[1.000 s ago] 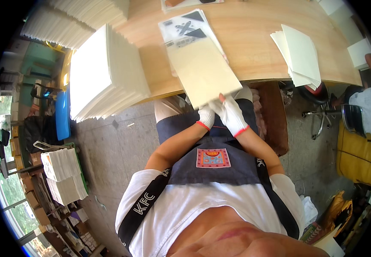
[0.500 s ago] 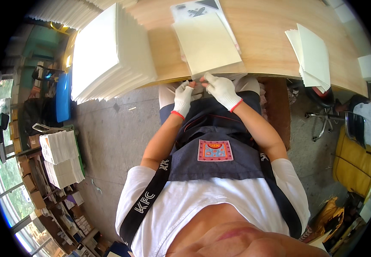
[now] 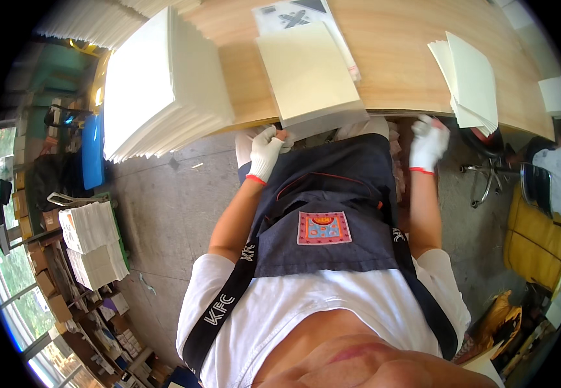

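Tabletop (image 3: 397,71) runs open between board (image 3: 308,71) and sheets (image 3: 474,77); our left hand (image 3: 267,154) pinches overhanging sleeve (image 3: 327,119); right hand (image 3: 429,145) blurred, can't tell grip.

White shirt (image 3: 274,299), dark apron (image 3: 332,168) (pink-bordered patch (image 3: 324,228)), black straps (image 3: 208,331), white red-cuffed gloves (image 3: 265,156).

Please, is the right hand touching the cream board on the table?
Apart. The head view shows the right hand well to the right of the cream board, with a plain gap between them.

The wooden table (image 3: 390,71) bears a white stack (image 3: 161,90), printed sheets (image 3: 293,18), a fanned pile (image 3: 473,81).
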Demonstrator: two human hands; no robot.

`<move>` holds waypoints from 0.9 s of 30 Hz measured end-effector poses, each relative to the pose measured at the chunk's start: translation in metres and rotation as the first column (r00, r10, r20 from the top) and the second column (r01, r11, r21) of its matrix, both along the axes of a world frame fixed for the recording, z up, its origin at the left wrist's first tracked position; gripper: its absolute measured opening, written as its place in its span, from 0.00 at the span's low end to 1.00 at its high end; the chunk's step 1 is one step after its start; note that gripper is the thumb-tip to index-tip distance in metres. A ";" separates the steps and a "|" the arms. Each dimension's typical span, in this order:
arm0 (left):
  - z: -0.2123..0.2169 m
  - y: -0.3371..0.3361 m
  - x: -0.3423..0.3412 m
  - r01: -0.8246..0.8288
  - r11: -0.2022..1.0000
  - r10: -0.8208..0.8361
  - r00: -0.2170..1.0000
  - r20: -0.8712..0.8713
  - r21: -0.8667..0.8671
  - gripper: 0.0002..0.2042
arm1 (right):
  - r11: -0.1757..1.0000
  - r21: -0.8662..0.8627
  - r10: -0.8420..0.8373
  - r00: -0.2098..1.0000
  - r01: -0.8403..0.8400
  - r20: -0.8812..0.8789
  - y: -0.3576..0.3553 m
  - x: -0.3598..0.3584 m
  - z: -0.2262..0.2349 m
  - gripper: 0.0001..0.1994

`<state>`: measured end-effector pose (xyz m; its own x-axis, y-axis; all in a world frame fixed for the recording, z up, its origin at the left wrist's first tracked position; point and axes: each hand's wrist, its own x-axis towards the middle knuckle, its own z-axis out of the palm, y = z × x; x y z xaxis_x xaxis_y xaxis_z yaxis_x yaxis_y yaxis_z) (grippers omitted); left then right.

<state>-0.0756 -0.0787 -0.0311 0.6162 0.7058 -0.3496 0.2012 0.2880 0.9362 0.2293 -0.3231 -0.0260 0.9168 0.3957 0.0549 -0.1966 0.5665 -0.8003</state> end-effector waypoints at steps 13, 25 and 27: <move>0.036 0.013 0.030 0.206 -0.041 -0.109 0.972 -0.210 0.978 0.10 | 0.656 -0.474 0.603 -0.030 0.587 0.797 0.067 -0.043 0.053 0.24; -0.005 -0.004 0.033 -0.486 0.872 0.485 0.842 0.234 -0.058 0.08 | 0.300 -0.759 0.453 0.614 0.577 0.646 0.111 -0.079 0.020 0.11; 0.005 -0.004 0.027 -0.326 0.899 0.400 0.883 0.245 -0.292 0.08 | 0.261 -0.797 0.469 0.650 0.545 0.598 0.096 -0.071 0.017 0.15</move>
